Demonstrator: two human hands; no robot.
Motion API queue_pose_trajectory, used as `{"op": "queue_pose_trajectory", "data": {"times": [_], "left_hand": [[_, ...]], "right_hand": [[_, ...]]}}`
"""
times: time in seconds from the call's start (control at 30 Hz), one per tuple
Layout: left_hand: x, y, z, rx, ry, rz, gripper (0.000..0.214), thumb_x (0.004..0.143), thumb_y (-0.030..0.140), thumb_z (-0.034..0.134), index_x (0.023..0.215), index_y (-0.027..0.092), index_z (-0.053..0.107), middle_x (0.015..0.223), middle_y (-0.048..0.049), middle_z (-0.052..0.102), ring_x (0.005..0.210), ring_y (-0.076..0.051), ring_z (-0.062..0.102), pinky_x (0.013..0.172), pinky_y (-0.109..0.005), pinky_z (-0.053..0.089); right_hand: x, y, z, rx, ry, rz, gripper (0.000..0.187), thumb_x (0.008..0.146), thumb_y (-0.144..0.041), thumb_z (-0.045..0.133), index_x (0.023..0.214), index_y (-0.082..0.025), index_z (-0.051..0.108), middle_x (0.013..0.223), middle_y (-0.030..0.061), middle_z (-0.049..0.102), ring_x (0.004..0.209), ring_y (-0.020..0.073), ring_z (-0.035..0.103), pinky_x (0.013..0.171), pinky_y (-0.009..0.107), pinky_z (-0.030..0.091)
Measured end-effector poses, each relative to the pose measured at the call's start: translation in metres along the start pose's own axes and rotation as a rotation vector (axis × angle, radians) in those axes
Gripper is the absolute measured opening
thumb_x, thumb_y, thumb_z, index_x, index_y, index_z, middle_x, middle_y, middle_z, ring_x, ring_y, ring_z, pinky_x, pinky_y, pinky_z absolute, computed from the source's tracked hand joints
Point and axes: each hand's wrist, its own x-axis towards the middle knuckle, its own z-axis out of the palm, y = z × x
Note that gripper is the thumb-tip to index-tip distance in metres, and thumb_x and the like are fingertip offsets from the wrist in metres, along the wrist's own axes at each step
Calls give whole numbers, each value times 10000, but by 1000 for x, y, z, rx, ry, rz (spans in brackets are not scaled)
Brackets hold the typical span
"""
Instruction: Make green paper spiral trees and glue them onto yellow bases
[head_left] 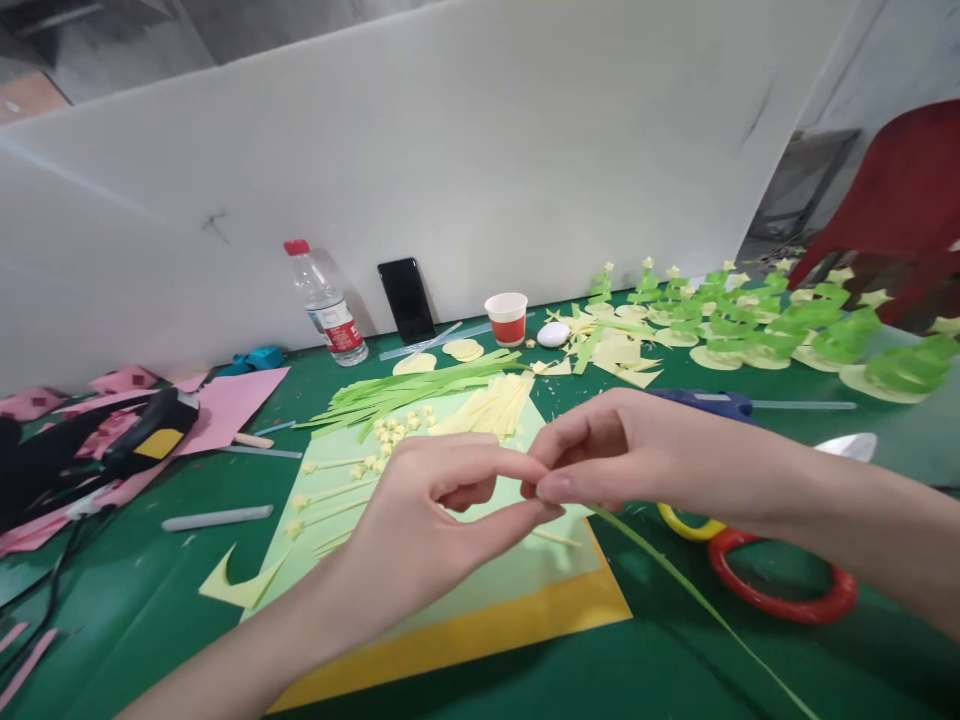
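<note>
My left hand (435, 510) and my right hand (622, 450) meet fingertip to fingertip above a pale green sheet (457, 560). Both are closed in a pinch. A thin green paper strip (697, 600) runs from under my right hand down toward the lower right edge. What sits between the pinched fingertips is too small to make out. Behind my hands lie a pile of green strips (405, 392), pale yellow strips (491, 405) and small yellow paper stars (397, 428).
A glue gun (112, 440) lies on pink paper (225, 405) at left. A water bottle (326, 305), a phone (407, 300) and a red cup (507, 318) stand by the white board. Finished green paper plants (787, 320) fill the right. Scissors (780, 580) lie under my right wrist.
</note>
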Motion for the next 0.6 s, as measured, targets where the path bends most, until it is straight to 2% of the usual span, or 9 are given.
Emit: {"op": "queue_pose_trajectory", "data": {"times": [0.1, 0.23, 0.33, 0.43, 0.6], "left_hand": [[-1, -1, -1, -49, -38, -90, 123, 766, 173, 600, 734, 187, 718, 439, 91, 222, 405, -56, 152, 360, -212, 127], [-1, -3, -1, -105, -84, -182, 160, 769, 206, 576, 738, 182, 731, 423, 92, 175, 389, -54, 119, 355, -221, 98], [1, -3, -2, -123, -28, -141, 128, 739, 178, 599, 670, 173, 707, 407, 82, 322, 376, -47, 215, 354, -203, 162], [2, -3, -2, -117, 23, -89, 107, 701, 125, 621, 626, 173, 681, 476, 53, 482, 433, -58, 366, 401, -189, 269], [0, -4, -1, -137, 43, -89, 159, 648, 50, 641, 562, 177, 601, 566, 49, 492, 558, -80, 444, 499, -182, 350]], "right_hand": [[2, 3, -1, 26, -16, 0, 137, 725, -320, 633, 729, -185, 656, 586, -48, 414, 546, 62, 305, 491, 218, 233], [4, 6, -1, 46, -36, -13, 117, 730, -308, 639, 735, -193, 660, 569, -53, 403, 549, 63, 312, 500, 218, 239], [2, 4, -2, 17, -38, -15, 148, 747, -345, 626, 786, -210, 671, 625, -41, 459, 586, 69, 360, 523, 218, 265], [0, 1, -5, -48, -53, -11, 176, 736, -364, 634, 848, -237, 677, 761, -23, 557, 678, 88, 438, 589, 221, 318], [-1, 0, -2, -88, -43, 8, 154, 714, -368, 642, 778, -231, 673, 721, -31, 548, 641, 86, 416, 568, 228, 302]]}}
